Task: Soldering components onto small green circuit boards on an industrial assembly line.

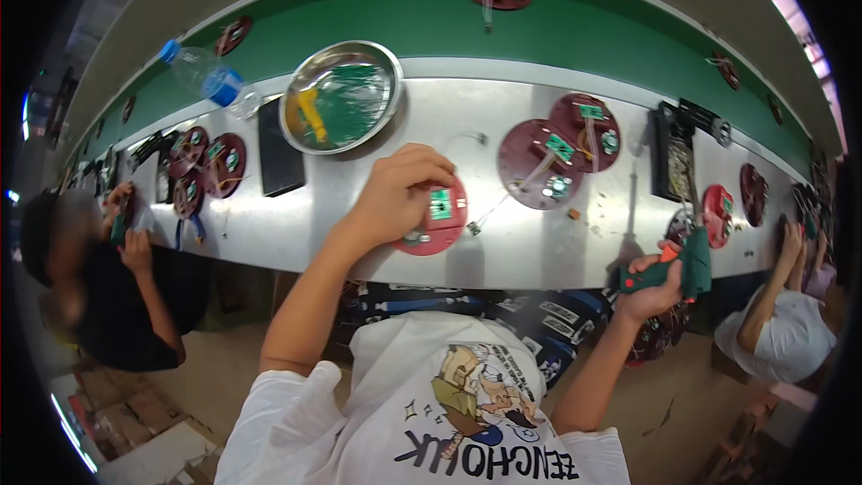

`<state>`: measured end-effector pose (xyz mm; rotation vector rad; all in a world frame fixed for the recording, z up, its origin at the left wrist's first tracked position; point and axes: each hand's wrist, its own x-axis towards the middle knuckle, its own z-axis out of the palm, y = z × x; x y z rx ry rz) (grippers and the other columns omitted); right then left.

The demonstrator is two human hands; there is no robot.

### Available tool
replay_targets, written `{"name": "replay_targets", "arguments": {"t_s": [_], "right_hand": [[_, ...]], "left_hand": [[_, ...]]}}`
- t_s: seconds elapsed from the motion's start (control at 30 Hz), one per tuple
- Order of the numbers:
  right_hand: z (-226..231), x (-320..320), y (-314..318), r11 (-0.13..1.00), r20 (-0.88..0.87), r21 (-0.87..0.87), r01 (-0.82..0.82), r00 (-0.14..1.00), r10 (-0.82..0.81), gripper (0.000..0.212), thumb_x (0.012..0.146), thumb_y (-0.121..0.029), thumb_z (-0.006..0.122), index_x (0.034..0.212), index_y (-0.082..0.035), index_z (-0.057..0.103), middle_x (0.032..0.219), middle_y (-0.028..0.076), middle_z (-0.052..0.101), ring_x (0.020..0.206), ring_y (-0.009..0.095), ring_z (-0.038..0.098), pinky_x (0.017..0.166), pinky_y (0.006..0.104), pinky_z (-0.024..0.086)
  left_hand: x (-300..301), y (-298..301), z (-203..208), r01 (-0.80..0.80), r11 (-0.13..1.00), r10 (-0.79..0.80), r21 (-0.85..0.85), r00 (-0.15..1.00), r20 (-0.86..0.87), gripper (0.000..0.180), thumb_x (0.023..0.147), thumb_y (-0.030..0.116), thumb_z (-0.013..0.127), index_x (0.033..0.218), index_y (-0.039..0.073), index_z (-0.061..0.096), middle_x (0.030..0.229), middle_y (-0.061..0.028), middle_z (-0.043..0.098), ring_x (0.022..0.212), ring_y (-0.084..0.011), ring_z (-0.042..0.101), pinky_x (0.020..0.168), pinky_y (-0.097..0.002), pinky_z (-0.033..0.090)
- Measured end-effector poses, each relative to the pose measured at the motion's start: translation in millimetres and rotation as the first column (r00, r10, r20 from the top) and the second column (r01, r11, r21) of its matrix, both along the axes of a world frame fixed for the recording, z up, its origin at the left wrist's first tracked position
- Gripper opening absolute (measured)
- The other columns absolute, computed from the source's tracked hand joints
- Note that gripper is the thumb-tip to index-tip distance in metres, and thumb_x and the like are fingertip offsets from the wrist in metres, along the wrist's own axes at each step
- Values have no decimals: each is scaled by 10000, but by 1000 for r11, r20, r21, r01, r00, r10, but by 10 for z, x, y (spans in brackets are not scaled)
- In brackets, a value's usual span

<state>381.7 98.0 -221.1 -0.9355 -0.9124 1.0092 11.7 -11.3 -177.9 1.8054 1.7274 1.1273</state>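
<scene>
On the metal bench in front of me lies a round red disc (446,235) carrying a small green circuit board (441,205). My left hand (395,196) rests over its left side, fingers bent together at the board's upper edge; whatever they pinch is hidden. At the bench's front edge on the right, my right hand (658,289) is wrapped round the handle of a green power screwdriver (696,262) with red-orange parts, held away from the disc. Two darker red discs (528,181) with boards and white wires lie overlapping between my hands, toward the back.
A steel bowl (392,114) of green pieces and a yellow item stands behind my left hand, beside a black flat slab (281,148) and a plastic bottle (220,83). A black tray (665,171) of small parts sits at right. Co-workers sit on both sides.
</scene>
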Motion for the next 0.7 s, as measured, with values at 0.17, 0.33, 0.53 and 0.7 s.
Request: {"name": "replay_targets", "arguments": {"t_s": [0.17,0.33,0.53,0.7], "right_hand": [[28,84,-42,997,-26,-31,-78,997,77,389,997,-345,441,1093,15,552,666,52,515,553,139,487,517,272,407],[49,29,-31,998,5,-38,-53,999,53,385,990,-340,453,1093,17,557,678,54,525,560,136,495,512,273,399],[71,-27,-34,999,9,-39,12,1000,-12,370,996,-315,433,1071,30,542,655,77,526,519,141,488,473,276,414],[56,-10,-20,1000,23,-15,-15,1000,15,366,995,-311,436,1072,31,541,687,87,540,516,138,489,465,274,419]], "left_hand": [[41,76,-55,106,990,-119,97,982,145,330,609,-155,477,828,-25,686,907,-151,732,910,-330,687,818,-382,553],[97,240,-154,78,988,-91,136,992,88,382,590,-141,453,865,-14,687,988,-154,729,928,-349,674,835,-382,557],[-102,332,225,-96,918,131,385,989,-65,356,651,-12,573,983,29,693,1104,-156,686,1043,-368,610,924,-437,500],[-951,332,135,-361,868,491,342,731,-474,195,748,73,661,930,41,724,974,-137,700,952,-354,606,862,-452,500]]}}
